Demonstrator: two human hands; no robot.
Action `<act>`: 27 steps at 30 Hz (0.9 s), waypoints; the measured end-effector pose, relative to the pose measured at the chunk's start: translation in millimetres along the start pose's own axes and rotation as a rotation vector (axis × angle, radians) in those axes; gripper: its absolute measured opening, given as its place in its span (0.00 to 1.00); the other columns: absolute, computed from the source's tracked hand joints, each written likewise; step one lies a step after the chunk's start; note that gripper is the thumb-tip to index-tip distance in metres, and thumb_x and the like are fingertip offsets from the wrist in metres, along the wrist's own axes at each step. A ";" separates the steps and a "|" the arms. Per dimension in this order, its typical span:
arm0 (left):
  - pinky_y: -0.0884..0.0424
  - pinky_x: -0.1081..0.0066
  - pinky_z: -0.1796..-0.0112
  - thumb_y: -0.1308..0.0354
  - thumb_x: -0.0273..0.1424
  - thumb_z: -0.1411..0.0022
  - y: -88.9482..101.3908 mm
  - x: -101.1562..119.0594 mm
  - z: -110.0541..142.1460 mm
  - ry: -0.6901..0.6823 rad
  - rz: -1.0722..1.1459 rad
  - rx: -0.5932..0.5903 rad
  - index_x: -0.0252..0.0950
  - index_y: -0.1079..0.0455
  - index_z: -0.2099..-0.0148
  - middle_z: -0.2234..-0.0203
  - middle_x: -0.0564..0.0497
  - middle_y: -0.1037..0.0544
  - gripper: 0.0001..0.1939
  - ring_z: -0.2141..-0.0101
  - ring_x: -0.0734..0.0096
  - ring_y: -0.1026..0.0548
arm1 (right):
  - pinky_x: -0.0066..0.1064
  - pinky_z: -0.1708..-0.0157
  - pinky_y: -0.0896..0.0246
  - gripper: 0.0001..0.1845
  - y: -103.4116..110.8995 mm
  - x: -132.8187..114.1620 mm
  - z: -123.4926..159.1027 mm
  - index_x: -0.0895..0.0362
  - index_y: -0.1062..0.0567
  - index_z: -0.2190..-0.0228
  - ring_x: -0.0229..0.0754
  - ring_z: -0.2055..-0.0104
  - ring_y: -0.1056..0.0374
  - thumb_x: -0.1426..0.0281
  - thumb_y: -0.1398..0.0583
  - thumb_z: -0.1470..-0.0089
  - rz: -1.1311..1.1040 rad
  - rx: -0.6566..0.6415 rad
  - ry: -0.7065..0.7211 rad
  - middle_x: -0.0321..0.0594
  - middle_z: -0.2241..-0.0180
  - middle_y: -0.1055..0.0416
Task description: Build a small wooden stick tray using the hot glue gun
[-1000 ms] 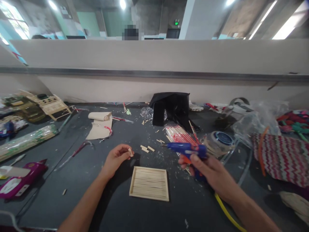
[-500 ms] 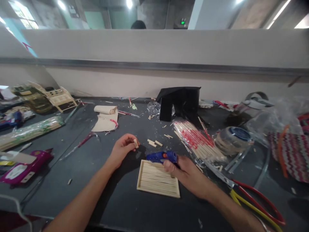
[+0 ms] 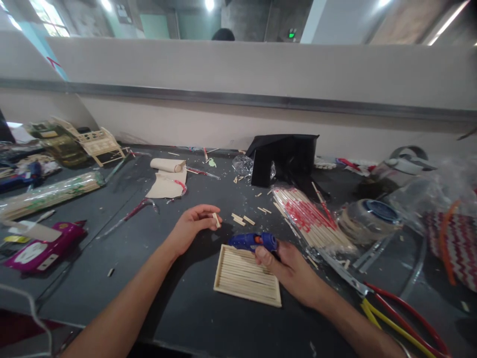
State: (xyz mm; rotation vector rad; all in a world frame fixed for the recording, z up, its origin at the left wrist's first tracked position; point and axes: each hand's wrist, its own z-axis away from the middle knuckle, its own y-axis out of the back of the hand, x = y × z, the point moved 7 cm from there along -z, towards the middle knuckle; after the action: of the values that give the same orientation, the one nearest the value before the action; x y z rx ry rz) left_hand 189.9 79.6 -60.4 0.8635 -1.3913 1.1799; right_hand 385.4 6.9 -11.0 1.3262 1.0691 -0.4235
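The dark tabletop [image 3: 179, 318] bears the stick tray [image 3: 249, 282]; over its far edge my right hand [image 3: 288, 268] clasps the glue gun [image 3: 248, 242], likely for aim; past its far-left corner my left hand [image 3: 191, 226] pinches a short stick [image 3: 216, 220], seemingly leaving one end free.

The left hand [image 3: 191, 228] holds a stick [image 3: 216, 220], the right [image 3: 292, 271] a glue gun [image 3: 244, 242].

We find one view, taken from the wearer's head, facing forward and down across the dark table [image 3: 194, 318]. We note forearms [image 3: 134, 293] entering closest, from below, the left hand [image 3: 194, 226] and right hand [image 3: 288, 263] around mid-frame. The partition [image 3: 238, 64] stands farther off, its rail [image 3: 186, 94] sloping slightly down rightward.
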 end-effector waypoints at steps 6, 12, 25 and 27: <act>0.28 0.71 0.66 0.36 0.26 0.49 -11.6 -2.6 4.4 0.109 0.270 -0.071 0.34 0.29 0.66 0.69 0.50 0.22 0.07 0.71 0.73 0.24 | 0.29 0.66 0.40 0.21 3.5 15.6 5.2 0.57 0.28 0.72 0.41 0.67 0.34 0.55 0.50 0.39 -0.192 0.058 -0.046 0.38 0.71 0.30; 0.26 0.73 0.66 0.37 0.24 0.48 -16.8 -4.2 7.6 0.164 0.363 -0.105 0.34 0.30 0.66 0.69 0.52 0.23 0.06 0.67 0.70 0.22 | 0.31 0.63 0.38 0.18 6.3 30.9 12.0 0.57 0.25 0.67 0.43 0.65 0.32 0.57 0.47 0.40 -0.408 0.194 -0.085 0.40 0.69 0.27; 0.26 0.68 0.65 0.35 0.25 0.49 -21.4 -1.2 10.2 0.114 0.320 -0.140 0.34 0.29 0.66 0.69 0.51 0.23 0.07 0.69 0.70 0.23 | 0.30 0.68 0.38 0.21 11.2 33.9 15.3 0.57 0.24 0.71 0.43 0.69 0.32 0.55 0.46 0.42 -0.356 0.226 -0.119 0.39 0.76 0.29; 0.26 0.69 0.65 0.35 0.25 0.49 -20.7 -0.9 10.0 0.108 0.314 -0.136 0.34 0.29 0.66 0.68 0.51 0.23 0.07 0.69 0.70 0.23 | 0.30 0.68 0.38 0.20 11.9 32.3 14.8 0.57 0.24 0.72 0.42 0.70 0.33 0.55 0.46 0.42 -0.350 0.227 -0.114 0.39 0.76 0.29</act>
State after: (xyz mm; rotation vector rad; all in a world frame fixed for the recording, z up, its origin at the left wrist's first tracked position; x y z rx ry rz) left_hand 207.1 64.7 -56.8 0.4902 -1.5351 1.3287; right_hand 416.2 6.4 -32.2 1.2945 1.1857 -0.8933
